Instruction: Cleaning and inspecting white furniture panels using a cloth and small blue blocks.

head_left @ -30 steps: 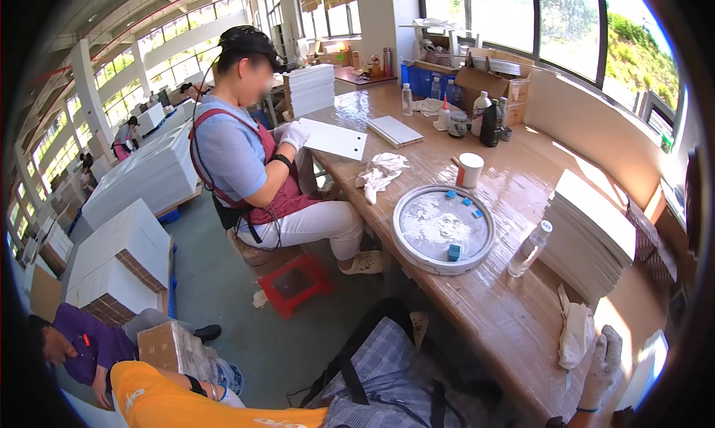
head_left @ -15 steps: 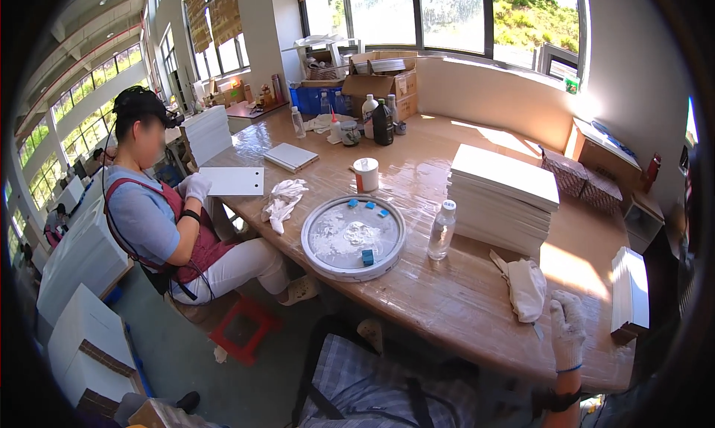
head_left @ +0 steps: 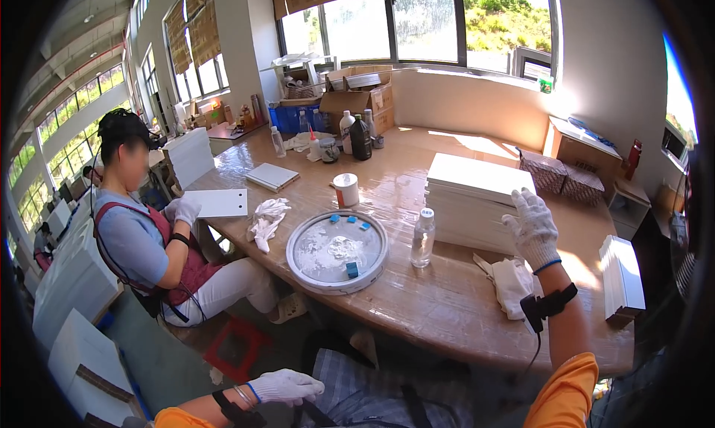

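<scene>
In the head view, the gloved right hand [head_left: 532, 227] is laid, fingers spread and open, on the near corner of a stack of white boards [head_left: 477, 199] on the desk [head_left: 439, 309]; nothing is gripped. A white cloth [head_left: 511, 283] is seen just below that hand, and a clear bottle [head_left: 422, 237] stands just left of the stack. Beside the bottle a round tray [head_left: 337, 251] with small blue pieces is set. The gloved left hand [head_left: 287, 387] is held low, off the desk, loosely curled and empty. At the desk's far left a seated person [head_left: 153, 234] is seen holding a white panel [head_left: 218, 203].
</scene>
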Action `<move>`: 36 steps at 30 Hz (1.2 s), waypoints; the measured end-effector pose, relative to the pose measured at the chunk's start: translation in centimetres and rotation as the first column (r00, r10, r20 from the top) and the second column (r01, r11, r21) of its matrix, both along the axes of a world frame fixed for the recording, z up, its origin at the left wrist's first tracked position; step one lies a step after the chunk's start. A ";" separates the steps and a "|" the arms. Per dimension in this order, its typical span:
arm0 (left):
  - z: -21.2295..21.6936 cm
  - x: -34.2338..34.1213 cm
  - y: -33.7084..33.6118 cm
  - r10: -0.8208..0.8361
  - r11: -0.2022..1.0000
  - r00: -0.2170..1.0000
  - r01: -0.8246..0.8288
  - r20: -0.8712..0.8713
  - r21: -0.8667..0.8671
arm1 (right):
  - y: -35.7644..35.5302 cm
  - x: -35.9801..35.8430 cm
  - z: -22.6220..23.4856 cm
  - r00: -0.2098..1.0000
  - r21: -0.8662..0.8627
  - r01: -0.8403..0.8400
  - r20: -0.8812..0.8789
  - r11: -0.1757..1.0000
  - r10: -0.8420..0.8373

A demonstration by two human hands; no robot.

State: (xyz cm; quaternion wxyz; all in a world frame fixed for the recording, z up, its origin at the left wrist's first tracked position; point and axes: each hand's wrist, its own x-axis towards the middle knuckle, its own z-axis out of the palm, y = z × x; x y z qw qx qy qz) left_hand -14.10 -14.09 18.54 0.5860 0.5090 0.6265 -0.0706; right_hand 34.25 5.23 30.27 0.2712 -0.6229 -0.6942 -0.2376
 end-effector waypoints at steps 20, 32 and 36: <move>-2.5 2.8 -1.9 0.516 0.844 0.762 -0.530 0.390 -0.081 | 12.2 2.9 -1.9 0.926 -0.385 0.340 0.294 0.858 -0.235; -2.1 0.6 0.0 0.321 0.928 0.789 -0.373 0.524 -0.006 | 7.4 5.1 -2.7 0.977 0.284 -0.049 0.212 0.958 -0.013; -0.6 0.7 1.7 0.243 0.910 0.619 -0.413 0.747 0.046 | -2.5 0.4 0.5 0.968 0.406 -0.230 0.189 0.884 0.165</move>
